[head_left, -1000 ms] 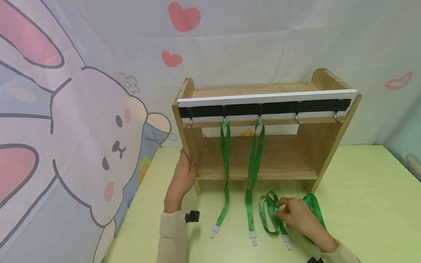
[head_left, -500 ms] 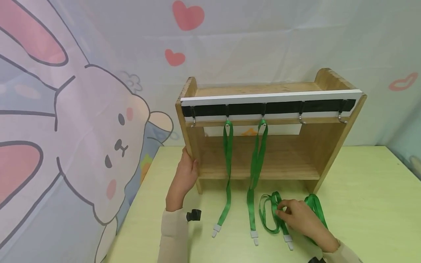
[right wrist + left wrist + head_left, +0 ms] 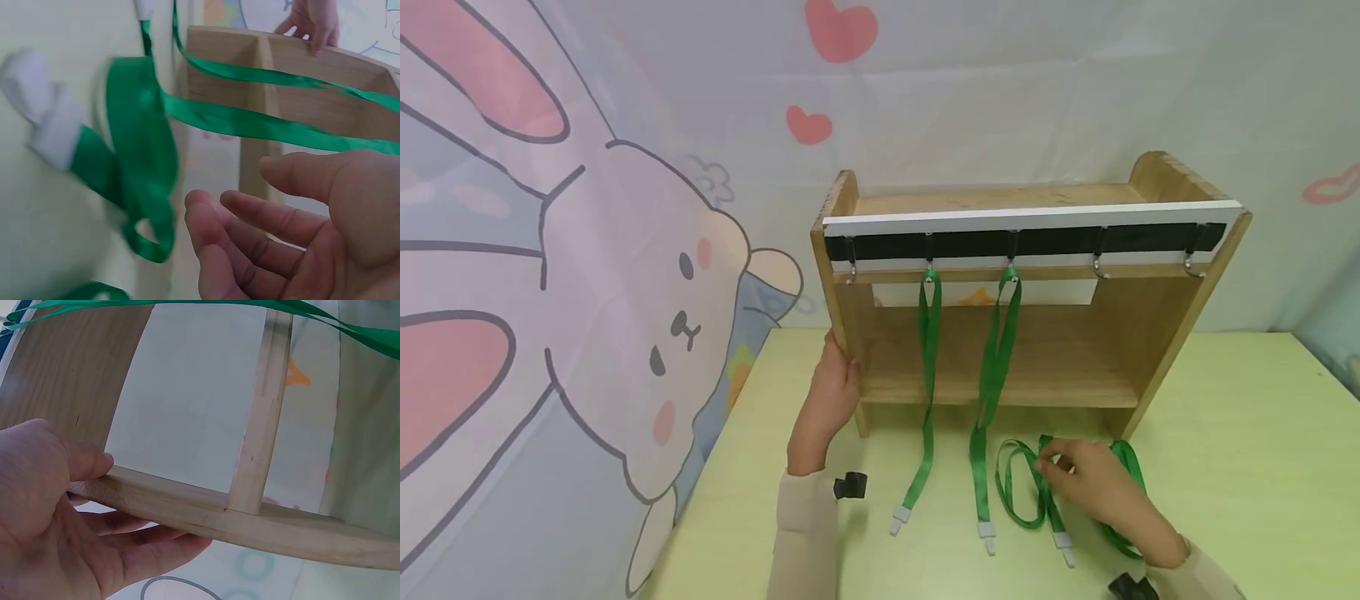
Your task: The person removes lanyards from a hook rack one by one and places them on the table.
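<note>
My left hand [image 3: 831, 392] grips the left side panel of a small wooden shelf [image 3: 156, 506], thumb inside and fingers outside. Two green lanyards hang from its hooks: one lanyard [image 3: 929, 350] on the second hook, another lanyard [image 3: 992, 387] on the middle hook. On the table in front lies a loosely looped green lanyard [image 3: 1056, 518] with a pale clip. Over its upper loops is my right hand [image 3: 1097, 483], fingers bent and a gap showing between thumb and fingers. In the right wrist view the blurred lanyard [image 3: 140, 137] is beside the fingertips, not between them.
A white board with a black strip [image 3: 1056, 244] spans the shelf's front; its left end hook and two right hooks bear nothing. Another coiled green lanyard [image 3: 1129, 458] lies partly behind my right hand. A printed cloth [image 3: 1000, 100] stands behind the pale table [image 3: 1247, 433].
The head view has shifted, moving the scene slightly right. The loose lanyard's upper loop has spread rightward at my right hand. My left hand keeps its grip on the shelf.
</note>
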`<state>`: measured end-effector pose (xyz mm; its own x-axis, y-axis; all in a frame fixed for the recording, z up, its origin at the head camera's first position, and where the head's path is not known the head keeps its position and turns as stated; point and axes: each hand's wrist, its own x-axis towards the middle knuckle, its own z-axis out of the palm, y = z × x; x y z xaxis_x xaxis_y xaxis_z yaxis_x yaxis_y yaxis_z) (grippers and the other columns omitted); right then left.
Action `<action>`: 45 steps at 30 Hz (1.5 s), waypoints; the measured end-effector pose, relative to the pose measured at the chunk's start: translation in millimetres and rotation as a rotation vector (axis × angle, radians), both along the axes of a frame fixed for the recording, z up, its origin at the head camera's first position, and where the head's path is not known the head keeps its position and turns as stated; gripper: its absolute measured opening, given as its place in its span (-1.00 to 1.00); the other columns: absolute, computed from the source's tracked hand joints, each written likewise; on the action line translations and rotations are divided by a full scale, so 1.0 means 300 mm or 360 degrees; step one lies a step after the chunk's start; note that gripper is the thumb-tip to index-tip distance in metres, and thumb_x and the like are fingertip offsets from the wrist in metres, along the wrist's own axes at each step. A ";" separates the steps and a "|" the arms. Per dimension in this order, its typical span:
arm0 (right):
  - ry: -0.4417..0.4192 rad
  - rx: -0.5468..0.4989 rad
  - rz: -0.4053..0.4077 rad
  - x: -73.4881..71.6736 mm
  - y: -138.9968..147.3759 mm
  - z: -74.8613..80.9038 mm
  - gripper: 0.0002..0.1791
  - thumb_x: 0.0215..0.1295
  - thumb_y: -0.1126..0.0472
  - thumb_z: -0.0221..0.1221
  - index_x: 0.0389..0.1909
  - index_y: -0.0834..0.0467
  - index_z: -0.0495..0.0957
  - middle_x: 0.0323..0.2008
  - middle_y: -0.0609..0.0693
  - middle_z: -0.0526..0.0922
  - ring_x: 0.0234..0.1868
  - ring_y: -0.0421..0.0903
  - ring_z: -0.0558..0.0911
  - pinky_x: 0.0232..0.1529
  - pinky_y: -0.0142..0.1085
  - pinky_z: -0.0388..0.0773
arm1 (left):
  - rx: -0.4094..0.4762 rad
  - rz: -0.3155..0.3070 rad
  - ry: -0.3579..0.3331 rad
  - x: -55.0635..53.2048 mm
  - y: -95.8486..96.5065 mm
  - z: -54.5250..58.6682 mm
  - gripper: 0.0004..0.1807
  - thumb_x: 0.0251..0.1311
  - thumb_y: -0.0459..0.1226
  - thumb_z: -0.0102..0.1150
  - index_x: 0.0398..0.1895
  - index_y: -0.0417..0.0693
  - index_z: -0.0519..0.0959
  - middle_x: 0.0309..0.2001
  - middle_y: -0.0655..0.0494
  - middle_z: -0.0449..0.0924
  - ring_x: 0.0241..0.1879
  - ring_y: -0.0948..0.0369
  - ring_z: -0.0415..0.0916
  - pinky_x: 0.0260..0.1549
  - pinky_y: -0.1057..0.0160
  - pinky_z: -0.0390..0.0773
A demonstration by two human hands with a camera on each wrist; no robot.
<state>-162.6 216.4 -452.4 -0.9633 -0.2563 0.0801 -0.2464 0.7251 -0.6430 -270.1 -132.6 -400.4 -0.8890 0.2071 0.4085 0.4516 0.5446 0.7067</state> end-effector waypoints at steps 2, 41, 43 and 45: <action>0.0041 0.0016 -0.0011 -0.004 -0.003 0.021 -0.77 0.42 0.19 0.23 -0.11 0.28 0.70 -0.46 -0.08 0.68 -0.61 -0.24 0.49 -0.61 -0.32 0.43 | -0.0001 0.0003 0.0010 0.002 0.000 0.000 -0.37 0.50 -0.45 -0.15 0.50 -0.44 -0.11 0.30 -0.51 0.24 0.26 -0.32 0.36 0.14 -0.26 0.43; 0.0747 -0.0348 -0.0243 -0.104 -0.177 0.387 -0.56 0.28 0.13 0.40 0.08 0.27 0.60 -0.22 0.14 0.74 -0.29 0.05 0.74 -0.28 -0.18 0.60 | -0.0002 0.0029 0.0057 0.007 0.001 -0.014 -0.38 0.50 -0.46 -0.14 0.49 -0.46 -0.09 0.27 -0.52 0.26 0.25 -0.33 0.36 0.15 -0.26 0.42; 0.0758 -0.0361 -0.0254 -0.109 -0.191 0.401 -0.56 0.27 0.10 0.41 0.06 0.26 0.62 -0.25 0.13 0.74 -0.31 0.03 0.75 -0.28 -0.12 0.60 | -0.0004 0.0030 0.0072 0.005 0.001 -0.016 -0.38 0.50 -0.45 -0.14 0.49 -0.46 -0.08 0.27 -0.52 0.26 0.25 -0.33 0.36 0.14 -0.27 0.43; 0.0760 -0.0363 -0.0268 -0.114 -0.203 0.414 -0.59 0.26 0.07 0.41 0.01 0.24 0.64 -0.28 0.11 0.74 -0.33 0.02 0.74 -0.27 -0.08 0.60 | -0.0010 0.0029 0.0091 0.004 0.001 -0.017 -0.39 0.50 -0.45 -0.14 0.49 -0.45 -0.07 0.27 -0.52 0.26 0.24 -0.33 0.37 0.14 -0.26 0.43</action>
